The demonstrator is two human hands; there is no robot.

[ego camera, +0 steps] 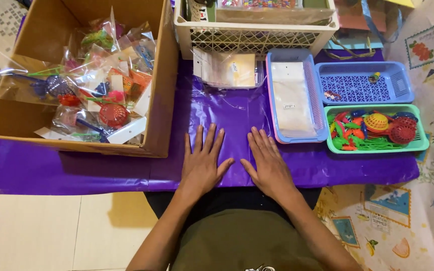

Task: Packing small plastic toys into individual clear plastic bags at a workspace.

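Hands flat: left hand (203, 163) and right hand (267, 163) spread on slippery purple sheet (101, 173); a careless sweep could tip the green basket (418, 143)

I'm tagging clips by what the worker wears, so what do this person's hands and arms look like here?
Both the left hand and the right hand are bare: no gloves, and no rings, watch or bracelet show. The forearms are uncovered down to the picture's lower edge, so no sleeves appear. Between the arms is an olive-green garment over something black at the table edge.
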